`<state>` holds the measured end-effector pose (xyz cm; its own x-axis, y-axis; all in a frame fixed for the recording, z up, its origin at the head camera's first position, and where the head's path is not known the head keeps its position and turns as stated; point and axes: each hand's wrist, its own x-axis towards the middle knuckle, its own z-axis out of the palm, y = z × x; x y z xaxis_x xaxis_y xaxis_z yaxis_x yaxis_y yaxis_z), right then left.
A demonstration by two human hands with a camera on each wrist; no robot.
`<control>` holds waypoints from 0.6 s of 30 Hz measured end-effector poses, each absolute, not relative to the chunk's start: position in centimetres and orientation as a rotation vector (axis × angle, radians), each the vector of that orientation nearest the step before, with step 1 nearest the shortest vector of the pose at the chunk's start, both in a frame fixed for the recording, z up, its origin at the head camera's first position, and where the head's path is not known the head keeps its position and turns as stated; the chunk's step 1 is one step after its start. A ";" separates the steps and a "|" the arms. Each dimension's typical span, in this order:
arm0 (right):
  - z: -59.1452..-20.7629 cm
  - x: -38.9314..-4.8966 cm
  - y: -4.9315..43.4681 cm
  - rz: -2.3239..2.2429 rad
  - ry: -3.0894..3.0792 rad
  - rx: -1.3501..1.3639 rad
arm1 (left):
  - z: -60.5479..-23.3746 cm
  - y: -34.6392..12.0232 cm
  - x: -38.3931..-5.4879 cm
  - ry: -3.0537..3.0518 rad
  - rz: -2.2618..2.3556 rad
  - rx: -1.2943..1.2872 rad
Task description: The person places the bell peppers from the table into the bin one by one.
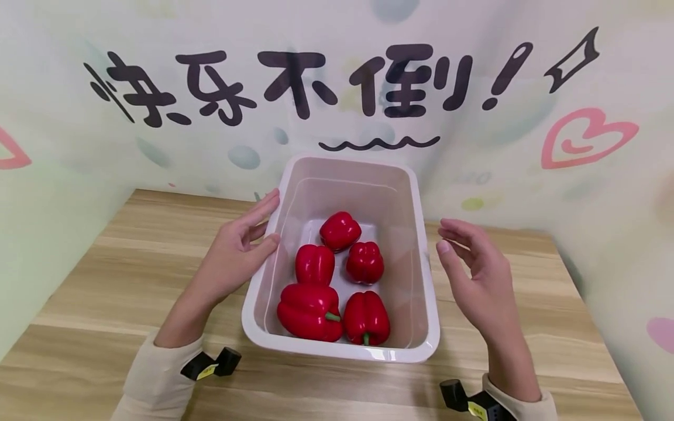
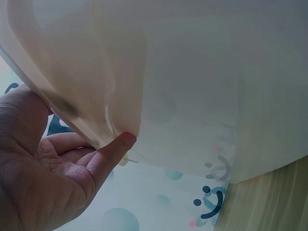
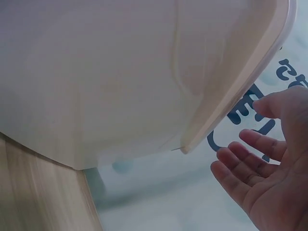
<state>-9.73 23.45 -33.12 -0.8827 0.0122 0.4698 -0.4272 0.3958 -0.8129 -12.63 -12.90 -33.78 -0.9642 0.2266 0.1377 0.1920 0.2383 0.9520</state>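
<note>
A pale plastic bin stands on the wooden table in the head view, with several red bell peppers at its bottom. Two of the nearer peppers show green stems. At the bin's left side, my left hand holds the rim, thumb over the top. In the left wrist view the fingers of the left hand reach beneath the rim, one fingertip against the outer wall. My right hand is in the air to the right of the bin, a gap between them. Its fingers are relaxed in the right wrist view, and the palm holds nothing.
The wood-grain table reaches out on both sides of the bin. Close behind it hangs a printed cloth with large dark characters and a pink heart. Dark wrist cameras are strapped over both pale sleeves.
</note>
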 end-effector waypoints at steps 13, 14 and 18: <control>-35.4 -11.5 24.2 1.501 -2.310 0.153 | -33.7 -13.2 -12.7 2.456 1.870 0.449; -35.7 -11.7 24.2 1.486 -2.309 0.145 | -33.8 -13.3 -12.8 2.461 1.869 0.456; -37.0 -12.5 24.4 1.348 -2.348 0.157 | -33.9 -13.5 -12.8 2.486 1.875 0.470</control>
